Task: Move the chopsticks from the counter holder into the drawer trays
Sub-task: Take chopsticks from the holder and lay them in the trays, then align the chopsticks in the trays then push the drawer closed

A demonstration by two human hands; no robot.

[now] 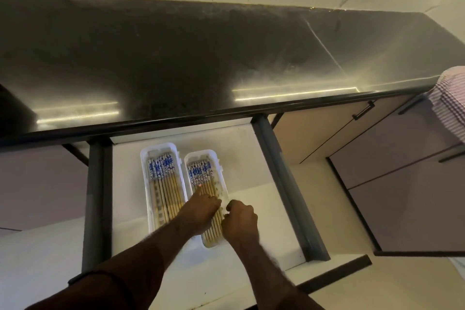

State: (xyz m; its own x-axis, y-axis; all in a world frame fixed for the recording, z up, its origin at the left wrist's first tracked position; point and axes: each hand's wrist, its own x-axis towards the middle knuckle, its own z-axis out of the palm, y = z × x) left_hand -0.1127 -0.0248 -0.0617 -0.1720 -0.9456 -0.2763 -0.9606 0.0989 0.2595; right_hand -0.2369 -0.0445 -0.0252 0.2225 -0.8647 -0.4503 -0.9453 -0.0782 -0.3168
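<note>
Left hand [201,211] lay flat with fingers straight on chopsticks [201,178] in right tray [224,184], right hand [241,219] curled at its rim, grip unclear; left tray [144,176] also filled, no holder seen on worktop [176,58], probably nearly done

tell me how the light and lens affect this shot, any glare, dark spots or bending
Head view: two bright glare strips streak the dark countertop near its front edge; its middle is murky; the white drawer interior is well lit; wide-angle distortion bows the counter edge and splays the drawer sides; focus is soft overall.
</note>
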